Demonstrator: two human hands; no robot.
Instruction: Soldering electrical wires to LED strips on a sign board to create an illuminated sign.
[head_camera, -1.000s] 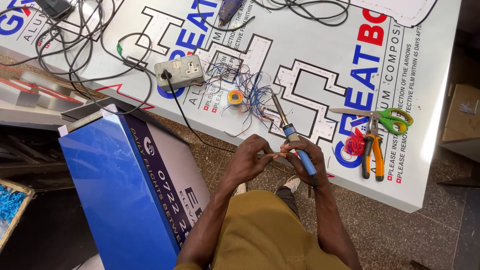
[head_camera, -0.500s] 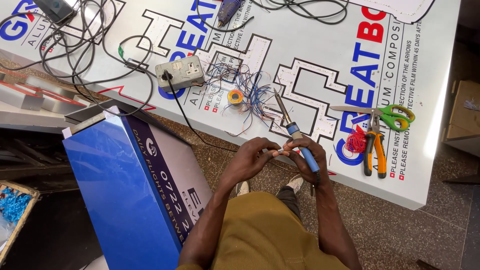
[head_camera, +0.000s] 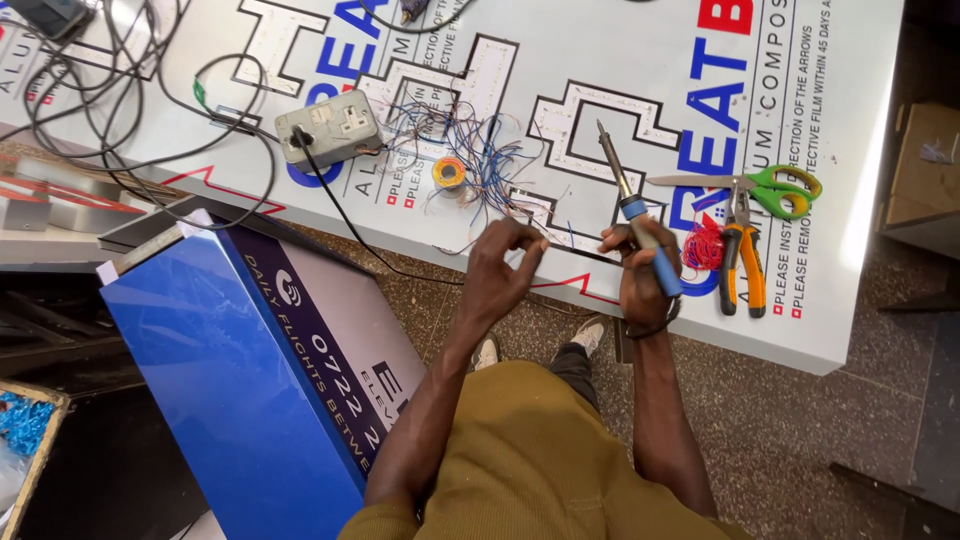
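Your right hand (head_camera: 640, 272) is wrapped around the blue handle of a soldering iron (head_camera: 634, 212). The metal tip points away from you, up across the white sheet (head_camera: 600, 60) toward the black-outlined letter cut-out (head_camera: 590, 125). The fist sits at the near edge of the sheet, toward its right half.

Your left hand (head_camera: 500, 268) is just to the left of it, also at the near edge. Thumb and fingers are pinched narrow on a thin wire (head_camera: 560, 247) that runs toward the right hand; too fine to tell exactly where it ends. The two hands are near each other but not touching.

Outward, on the sheet:
- Just right of the right hand: a bundle of red wire (head_camera: 705, 245), touching orange-handled pliers (head_camera: 742, 255).
- Beyond the pliers, green-handled scissors (head_camera: 770, 188), blades pointing left toward the iron's shaft.
- Ahead of the left hand: a loose tangle of blue and red wires (head_camera: 490, 150), with a small yellow spool (head_camera: 449, 172) lying in it.
- Further left: a grey socket box (head_camera: 328, 128) with a black cable (head_camera: 370, 250) plugged in, trailing off the near edge.
- Far left corner: looped black cables (head_camera: 120, 90).

Off the sheet, to your left: a blue box-shaped sign panel (head_camera: 220, 380) on the speckled floor (head_camera: 800, 440). A shoe (head_camera: 590, 335) shows below the sheet's edge.
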